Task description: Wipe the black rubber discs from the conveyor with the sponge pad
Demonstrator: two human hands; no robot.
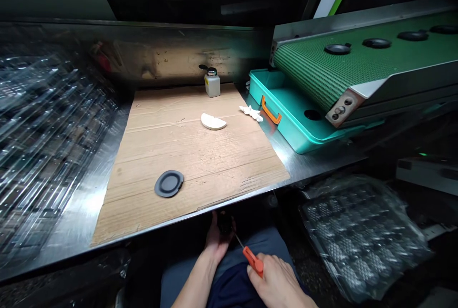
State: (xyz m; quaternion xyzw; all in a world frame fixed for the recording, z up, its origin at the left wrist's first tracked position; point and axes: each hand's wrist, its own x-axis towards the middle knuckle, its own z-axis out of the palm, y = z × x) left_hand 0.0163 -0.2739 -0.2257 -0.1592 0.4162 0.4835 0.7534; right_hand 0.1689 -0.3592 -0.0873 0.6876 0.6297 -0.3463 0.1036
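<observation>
Below the steel table's front edge, over my lap, my left hand [216, 241] is shut on a small dark round part [225, 223]. My right hand [274, 282] grips an orange-handled screwdriver [253, 261], whose thin metal shaft reaches toward that dark part. The shaft's tip is hidden against it. On the cardboard sheet [189, 155] lie a black round rubber disc [169, 183] and a white half-round piece [213, 121], both out of reach of my hands' present spot.
A white bottle with a metal pump lid [212, 84] stands at the cardboard's far edge, near a white rag [251, 113]. A teal tray [286, 117] lies under a green conveyor belt [358, 55] carrying black discs. Stacked clear plastic trays [361, 236] sit low at right, more [46, 131] at left.
</observation>
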